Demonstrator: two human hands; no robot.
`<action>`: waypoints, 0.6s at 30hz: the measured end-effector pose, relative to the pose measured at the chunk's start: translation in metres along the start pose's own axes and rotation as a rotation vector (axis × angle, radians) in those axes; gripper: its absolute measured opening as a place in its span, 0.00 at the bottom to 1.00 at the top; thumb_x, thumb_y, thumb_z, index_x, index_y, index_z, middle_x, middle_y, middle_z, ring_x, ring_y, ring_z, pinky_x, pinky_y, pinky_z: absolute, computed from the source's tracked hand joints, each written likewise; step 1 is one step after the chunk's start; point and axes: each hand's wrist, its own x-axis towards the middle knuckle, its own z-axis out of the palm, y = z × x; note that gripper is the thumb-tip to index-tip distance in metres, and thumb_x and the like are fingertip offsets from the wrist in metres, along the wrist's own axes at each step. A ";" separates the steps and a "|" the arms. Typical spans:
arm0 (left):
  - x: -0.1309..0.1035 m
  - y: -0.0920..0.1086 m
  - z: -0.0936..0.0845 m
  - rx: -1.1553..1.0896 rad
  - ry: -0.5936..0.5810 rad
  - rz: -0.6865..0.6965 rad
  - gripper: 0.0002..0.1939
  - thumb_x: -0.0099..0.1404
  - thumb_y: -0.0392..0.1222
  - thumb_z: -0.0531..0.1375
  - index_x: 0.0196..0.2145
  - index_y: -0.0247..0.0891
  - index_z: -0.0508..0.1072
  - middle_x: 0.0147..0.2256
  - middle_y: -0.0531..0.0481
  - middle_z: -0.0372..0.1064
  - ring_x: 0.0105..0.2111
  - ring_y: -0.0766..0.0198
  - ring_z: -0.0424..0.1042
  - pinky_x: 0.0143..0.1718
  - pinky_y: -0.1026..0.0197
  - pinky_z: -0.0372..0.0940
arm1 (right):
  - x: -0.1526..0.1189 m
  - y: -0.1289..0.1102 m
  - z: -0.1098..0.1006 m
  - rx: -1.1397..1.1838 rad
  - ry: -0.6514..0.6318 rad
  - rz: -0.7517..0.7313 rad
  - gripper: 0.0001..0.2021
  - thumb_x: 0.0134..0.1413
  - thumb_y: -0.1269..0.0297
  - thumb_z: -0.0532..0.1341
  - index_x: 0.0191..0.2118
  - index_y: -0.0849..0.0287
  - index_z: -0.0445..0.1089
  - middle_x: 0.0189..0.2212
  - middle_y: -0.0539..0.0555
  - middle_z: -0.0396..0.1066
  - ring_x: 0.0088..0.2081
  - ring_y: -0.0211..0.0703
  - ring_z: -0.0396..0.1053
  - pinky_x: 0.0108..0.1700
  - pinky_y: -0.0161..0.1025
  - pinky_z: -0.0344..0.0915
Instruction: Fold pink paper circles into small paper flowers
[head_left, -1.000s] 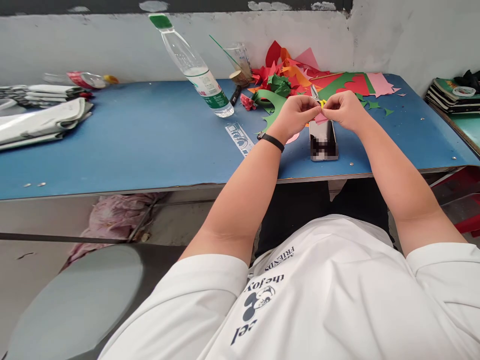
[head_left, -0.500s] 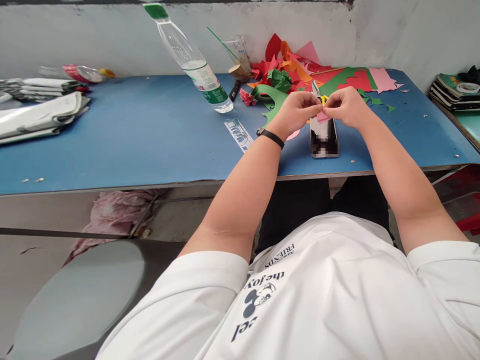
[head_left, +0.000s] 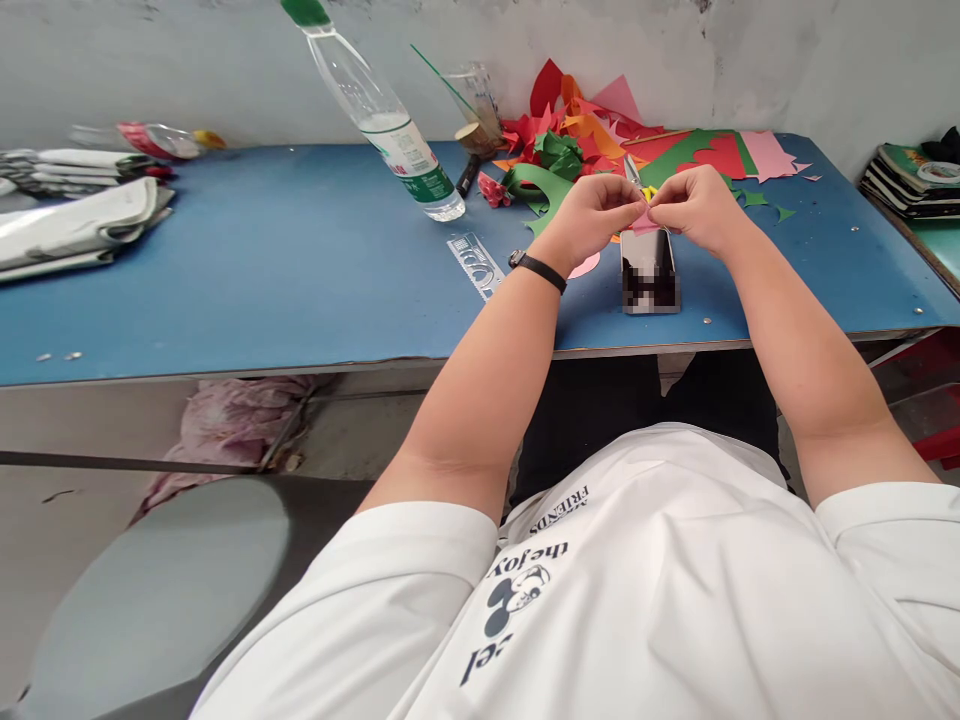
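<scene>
A small piece of pink paper (head_left: 643,222) is pinched between my two hands, over the top end of a phone (head_left: 649,275) lying on the blue table (head_left: 315,270). My left hand (head_left: 596,212) grips its left side with thumb and finger, and my right hand (head_left: 694,207) pinches the right side, fingertips nearly touching. Just behind the hands lie scissors (head_left: 632,172) with yellow handles, partly hidden. A rounded pink paper piece (head_left: 586,266) rests by my left wrist. Beside my left hand are green paper (head_left: 551,193) and a crumpled pinkish-red paper shape (head_left: 493,190).
A plastic bottle (head_left: 412,165) stands left of my hands, with a clear stencil ruler (head_left: 475,265) in front. Behind are a cup (head_left: 480,100) and heaped coloured scraps (head_left: 592,125). Folded papers (head_left: 75,230) lie far left; stacked books (head_left: 911,182) are at right.
The pink paper between my fingertips has turned slightly and shows lower, over the phone's top edge. Both hands keep their pinch and have barely moved; the view has shifted a little.
</scene>
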 end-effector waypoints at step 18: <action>0.004 -0.010 0.004 -0.088 0.073 0.027 0.22 0.80 0.37 0.81 0.32 0.42 0.78 0.32 0.50 0.74 0.36 0.56 0.81 0.46 0.50 0.81 | 0.000 -0.004 0.000 0.000 -0.037 -0.030 0.21 0.68 0.50 0.84 0.36 0.48 0.73 0.25 0.48 0.60 0.33 0.52 0.66 0.38 0.50 0.73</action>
